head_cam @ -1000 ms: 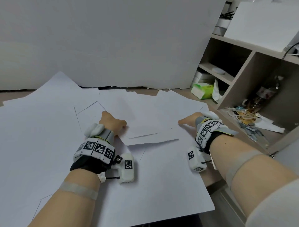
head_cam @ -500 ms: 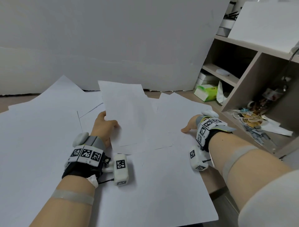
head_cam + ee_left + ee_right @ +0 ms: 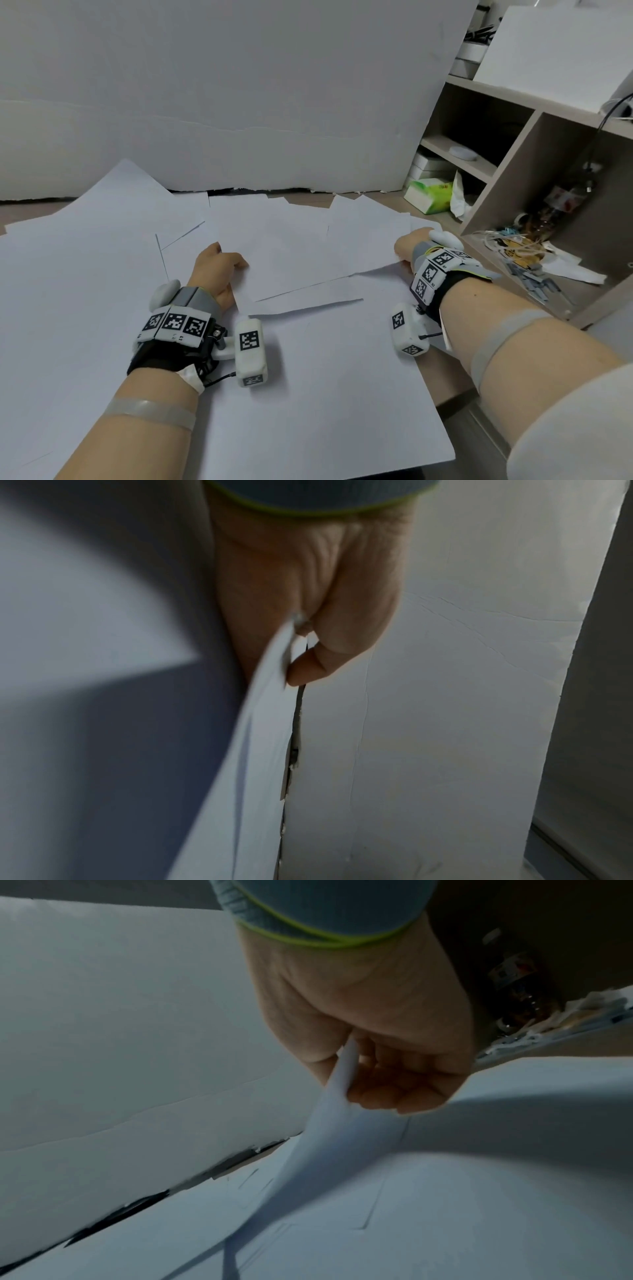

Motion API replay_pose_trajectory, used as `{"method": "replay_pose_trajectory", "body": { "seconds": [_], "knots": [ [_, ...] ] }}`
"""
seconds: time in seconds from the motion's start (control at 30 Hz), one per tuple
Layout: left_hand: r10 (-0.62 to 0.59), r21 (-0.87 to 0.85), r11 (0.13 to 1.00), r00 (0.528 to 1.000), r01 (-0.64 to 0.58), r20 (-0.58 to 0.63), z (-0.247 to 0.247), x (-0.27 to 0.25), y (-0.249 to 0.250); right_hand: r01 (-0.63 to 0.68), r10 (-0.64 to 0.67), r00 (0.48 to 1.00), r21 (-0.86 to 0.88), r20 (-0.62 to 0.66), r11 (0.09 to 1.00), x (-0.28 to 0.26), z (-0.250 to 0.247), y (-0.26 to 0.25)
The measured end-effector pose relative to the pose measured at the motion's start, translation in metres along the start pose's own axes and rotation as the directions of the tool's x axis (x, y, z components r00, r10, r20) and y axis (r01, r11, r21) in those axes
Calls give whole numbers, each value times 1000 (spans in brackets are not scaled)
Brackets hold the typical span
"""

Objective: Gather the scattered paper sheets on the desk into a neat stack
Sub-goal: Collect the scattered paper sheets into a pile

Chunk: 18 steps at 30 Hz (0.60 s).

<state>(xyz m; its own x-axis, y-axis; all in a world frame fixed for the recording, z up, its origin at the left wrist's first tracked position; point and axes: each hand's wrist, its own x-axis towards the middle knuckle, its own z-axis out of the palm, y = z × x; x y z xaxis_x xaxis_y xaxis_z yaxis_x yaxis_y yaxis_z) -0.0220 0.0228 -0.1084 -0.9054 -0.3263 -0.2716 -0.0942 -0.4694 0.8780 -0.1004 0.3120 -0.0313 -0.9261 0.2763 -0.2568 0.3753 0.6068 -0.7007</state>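
Note:
Several white paper sheets (image 3: 291, 246) lie overlapping across the desk, over larger white sheets (image 3: 85, 291). My left hand (image 3: 219, 267) pinches the left edge of a sheet (image 3: 270, 685) between thumb and fingers. At the right, my right hand (image 3: 407, 245) grips the edge of another sheet (image 3: 339, 1085), its fingers curled round the paper. The held sheets lie low over the pile between the two hands.
A big white board (image 3: 239, 102) leans against the back of the desk. A wooden shelf unit (image 3: 513, 192) stands at the right with a green tissue pack (image 3: 428, 195), a bottle and cluttered scraps (image 3: 520, 250). The desk's front right edge (image 3: 455, 397) is near my right forearm.
Half a second ago my left hand held a sheet raised upright; it now lies low over the pile. My right hand has moved right and taken hold of a sheet's edge.

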Motion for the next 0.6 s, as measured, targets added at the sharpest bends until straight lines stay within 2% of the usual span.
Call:
{"method": "replay_pose_trajectory", "body": {
  "seconds": [0.03, 0.1, 0.2, 0.33, 0.43, 0.53, 0.6],
  "knots": [
    [3, -20, 1000, 1000, -3, 7, 1, 0, 0, 24, -23, 999, 50, -30, 998, -1, -1, -5],
    [10, -57, 998, 999, -8, 34, 0, 0, -1, 126, -115, 976, 53, -183, 991, 4, 0, -14],
    [3, -107, 994, 1000, 0, 29, -1, 3, -3, 293, -274, 872, -16, -406, 956, -2, -1, -34],
    [17, -202, 979, 998, -5, 57, 3, 0, -2, 515, -493, 724, -97, -483, 851, -13, 2, -53],
    [10, -265, 964, 997, 9, 71, 6, -6, -1, 658, -663, 622, -182, -415, 731, -33, 10, -66],
    [9, -319, 948, 997, 16, 77, 8, -10, 0, 741, -793, 580, -282, -188, 609, -47, 32, -69],
    [4, -351, 936, 997, 21, 71, 10, -10, 0, 776, -824, 567, -334, -6, 536, -52, 53, -68]
  ]
}}
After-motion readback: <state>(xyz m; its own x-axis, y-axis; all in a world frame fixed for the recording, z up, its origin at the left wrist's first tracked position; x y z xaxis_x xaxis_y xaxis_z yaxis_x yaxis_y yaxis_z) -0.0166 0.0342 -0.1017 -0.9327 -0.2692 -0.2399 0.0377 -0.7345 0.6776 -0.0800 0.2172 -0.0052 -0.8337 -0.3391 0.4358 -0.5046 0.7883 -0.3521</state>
